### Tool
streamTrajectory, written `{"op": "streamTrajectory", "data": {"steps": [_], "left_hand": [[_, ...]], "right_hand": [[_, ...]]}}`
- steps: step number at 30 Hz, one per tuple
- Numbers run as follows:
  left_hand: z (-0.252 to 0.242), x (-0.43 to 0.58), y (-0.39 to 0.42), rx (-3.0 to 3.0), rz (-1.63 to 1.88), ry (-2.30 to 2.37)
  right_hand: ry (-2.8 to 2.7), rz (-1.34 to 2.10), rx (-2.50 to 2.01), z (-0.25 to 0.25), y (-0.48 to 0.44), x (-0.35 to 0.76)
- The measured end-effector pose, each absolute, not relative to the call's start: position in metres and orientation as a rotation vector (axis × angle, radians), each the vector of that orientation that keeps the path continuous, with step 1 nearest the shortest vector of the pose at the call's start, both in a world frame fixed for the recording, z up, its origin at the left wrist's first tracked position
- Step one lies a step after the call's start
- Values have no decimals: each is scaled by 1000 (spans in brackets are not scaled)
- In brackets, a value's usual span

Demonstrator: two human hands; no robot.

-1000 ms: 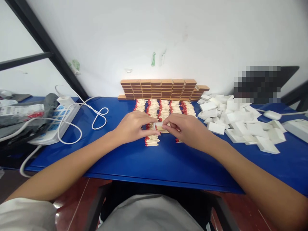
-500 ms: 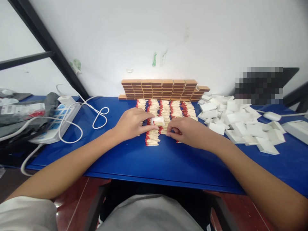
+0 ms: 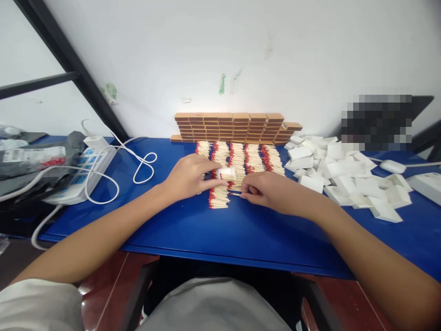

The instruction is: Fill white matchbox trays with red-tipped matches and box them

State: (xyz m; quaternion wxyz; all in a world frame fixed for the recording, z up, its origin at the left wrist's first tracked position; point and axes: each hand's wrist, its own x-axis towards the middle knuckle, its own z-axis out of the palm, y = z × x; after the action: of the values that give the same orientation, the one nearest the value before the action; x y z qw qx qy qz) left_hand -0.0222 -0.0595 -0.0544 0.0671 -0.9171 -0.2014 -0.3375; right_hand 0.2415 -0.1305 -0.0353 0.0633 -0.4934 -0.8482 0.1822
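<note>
Between the thumb and fingers of my left hand (image 3: 191, 177) is a small white matchbox tray (image 3: 226, 173) with some matches in it. I hold it over the rows of matches. My right hand (image 3: 263, 189) pinches a single match (image 3: 235, 194), whose red head points left, just in front of the middle row. Red-headed matches (image 3: 219, 197) lie in several rows on the blue table (image 3: 206, 234), partly hidden by my hands and the tray.
Stacked brown matchboxes (image 3: 227, 128) stand against the wall behind the matches. A heap of white trays (image 3: 344, 172) lies at the right, near a blurred dark object (image 3: 382, 122). To the left are a power strip (image 3: 86, 172), white cables (image 3: 146, 163) and grey plastic bags (image 3: 34, 161).
My right hand has moved slightly down towards me, and a match now shows at its fingertips. The left hand keeps the tray in about the same place.
</note>
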Motion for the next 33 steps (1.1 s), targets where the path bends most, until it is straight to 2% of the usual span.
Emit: {"op": "streamTrajectory", "data": {"steps": [9,23,33], "left_hand": [[-53,-23,-60,-2778,-1004,-588],[-54,-23,-59,-2799,-976,-611],[-50,-18,-70,-2904,-1047,-485]], "right_hand": [[-2591,473,-1500,-34,-132,240],[-2522,568,-1412,-30,-131,246],[-2339,239,-1236,-35,-128,244]]}}
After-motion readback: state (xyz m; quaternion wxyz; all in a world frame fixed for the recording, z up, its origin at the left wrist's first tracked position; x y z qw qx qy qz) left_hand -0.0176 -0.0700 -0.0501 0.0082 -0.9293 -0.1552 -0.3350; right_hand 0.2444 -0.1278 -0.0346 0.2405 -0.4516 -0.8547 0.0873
